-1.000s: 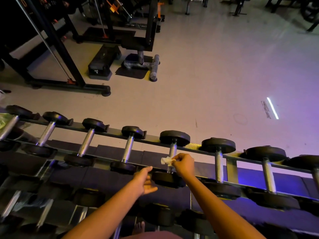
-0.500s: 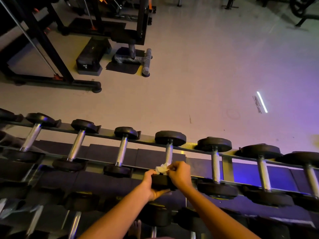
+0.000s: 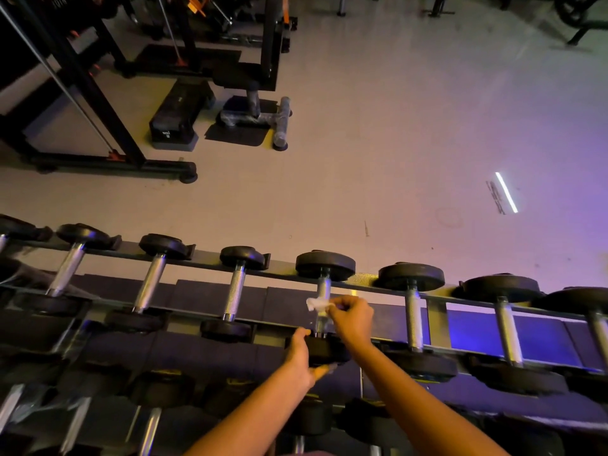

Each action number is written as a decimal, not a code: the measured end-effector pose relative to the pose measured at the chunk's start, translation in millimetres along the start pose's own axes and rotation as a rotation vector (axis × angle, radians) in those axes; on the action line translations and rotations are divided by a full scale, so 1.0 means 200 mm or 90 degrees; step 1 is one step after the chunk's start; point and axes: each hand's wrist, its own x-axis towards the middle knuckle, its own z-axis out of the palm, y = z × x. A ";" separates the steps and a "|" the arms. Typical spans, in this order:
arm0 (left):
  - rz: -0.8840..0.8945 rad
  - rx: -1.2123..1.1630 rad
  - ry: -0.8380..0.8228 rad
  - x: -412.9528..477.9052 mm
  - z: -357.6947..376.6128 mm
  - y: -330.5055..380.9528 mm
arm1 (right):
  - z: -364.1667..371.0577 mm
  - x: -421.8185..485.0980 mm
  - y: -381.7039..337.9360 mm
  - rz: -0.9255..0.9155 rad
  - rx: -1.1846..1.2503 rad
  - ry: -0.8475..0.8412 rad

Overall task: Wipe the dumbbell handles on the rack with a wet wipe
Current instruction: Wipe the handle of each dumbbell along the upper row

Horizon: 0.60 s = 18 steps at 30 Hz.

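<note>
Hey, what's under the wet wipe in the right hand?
The wet wipe, pinched by the right hand, lies against a dumbbell's metal handle on the top row of the rack. The stretch of handle beneath the wipe and fingers is hidden.

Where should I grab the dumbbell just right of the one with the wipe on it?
Take its metal handle at the middle, from above, fingers curling around it. It spans the gap between the rack rails, with a black head resting at each end, so the bar is bare and open there.
</note>
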 end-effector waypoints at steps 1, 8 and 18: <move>0.007 0.029 0.006 0.00 -0.01 0.01 | 0.00 0.03 -0.04 -0.002 0.019 0.018; 0.157 0.228 0.027 -0.04 -0.13 0.05 | 0.03 0.18 -0.18 -0.036 -0.056 -0.027; 0.255 0.398 -0.057 -0.01 -0.23 0.09 | 0.02 -0.04 0.06 -0.004 -0.191 -0.142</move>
